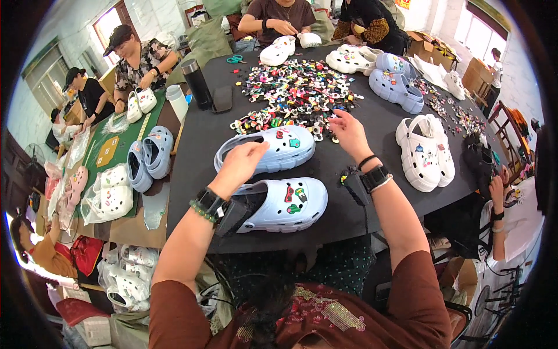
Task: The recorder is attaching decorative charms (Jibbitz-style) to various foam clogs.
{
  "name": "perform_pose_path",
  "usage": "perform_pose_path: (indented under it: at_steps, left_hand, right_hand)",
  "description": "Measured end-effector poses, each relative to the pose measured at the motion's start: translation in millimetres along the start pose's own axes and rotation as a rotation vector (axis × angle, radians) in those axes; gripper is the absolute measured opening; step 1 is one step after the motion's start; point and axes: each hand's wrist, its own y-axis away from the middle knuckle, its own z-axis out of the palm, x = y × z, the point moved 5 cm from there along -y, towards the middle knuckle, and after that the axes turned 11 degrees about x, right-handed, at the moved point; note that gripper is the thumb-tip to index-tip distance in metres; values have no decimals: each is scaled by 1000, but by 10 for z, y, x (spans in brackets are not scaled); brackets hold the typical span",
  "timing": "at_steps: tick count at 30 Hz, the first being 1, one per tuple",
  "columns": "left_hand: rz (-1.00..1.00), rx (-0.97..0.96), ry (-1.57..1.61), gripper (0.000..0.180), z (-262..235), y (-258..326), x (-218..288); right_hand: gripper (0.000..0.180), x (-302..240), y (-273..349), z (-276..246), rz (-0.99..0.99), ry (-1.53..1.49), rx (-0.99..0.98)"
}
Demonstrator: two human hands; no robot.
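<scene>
Nearest of all is the worker's brown shirt (383, 314), at six o'clock, its front glittering with a stitched-on motif. Just past it, at the table's edge, sits the nearer blue clog (290, 203), toe toward three o'clock, decorated with red and green pieces, a cactus among them. The farther blue clog (290, 150) lies just beyond, at the centre of the dial, pointing the same way and also carrying charms.

The left hand (241, 163) bends over that clog's opening, fingers together; from here I cannot tell whether it grips the shoe or merely rests there. The right hand (349, 134), toward one o'clock, reaches the edge of the heaped loose charms (302, 87), fingers curled; whether a piece is pinched there, I can't make out.

I'd judge the step in hand to be choosing a charm for the farther clog. The next move seems to call for a fine fingertip pinch and a steadied shoe.

At three o'clock stand white clogs (421, 154); at eleven, a black bottle (196, 84). Farthest off, at twelve, a co-worker (282, 17) handles another white pair (278, 51).
</scene>
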Motion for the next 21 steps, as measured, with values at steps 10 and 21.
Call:
perform_pose_path:
  at_steps: [10,21]
  left_hand:
    - [367,-107,-605,66,-759,382,-162]
    - [648,-233,-479,28,-356,515,-114]
  right_hand:
    - [30,-471,984,-330,-219,131,-150]
    - [22,-286,1702,-268,-382,283,-110]
